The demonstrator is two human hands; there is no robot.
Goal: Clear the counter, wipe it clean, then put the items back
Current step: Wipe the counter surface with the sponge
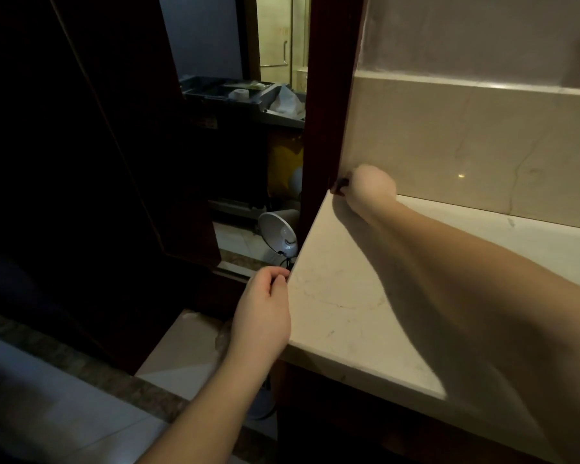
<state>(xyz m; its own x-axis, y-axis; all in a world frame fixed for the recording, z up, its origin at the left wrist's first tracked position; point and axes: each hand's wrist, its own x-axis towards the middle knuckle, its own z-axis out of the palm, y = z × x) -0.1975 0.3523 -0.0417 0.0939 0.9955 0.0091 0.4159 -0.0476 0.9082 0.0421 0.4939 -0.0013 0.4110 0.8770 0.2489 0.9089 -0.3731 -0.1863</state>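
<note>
- Marble counter (365,296): bare surface; white lamp (278,231) lies off its left edge, on the floor.
- Left hand (265,303): fingers pinch the black cord (283,262) at the counter's edge.
- Right hand (370,189): at the back corner, curled round a small dark object (340,184); object unidentifiable.

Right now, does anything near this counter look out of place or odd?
Yes. A white dome-shaped lamp lies tilted on the floor beside the pale marble counter, not upright on it. Its thin black cord runs up to the counter's edge, where the left hand pinches it. The right hand holds something small and dark at the back corner.
</note>
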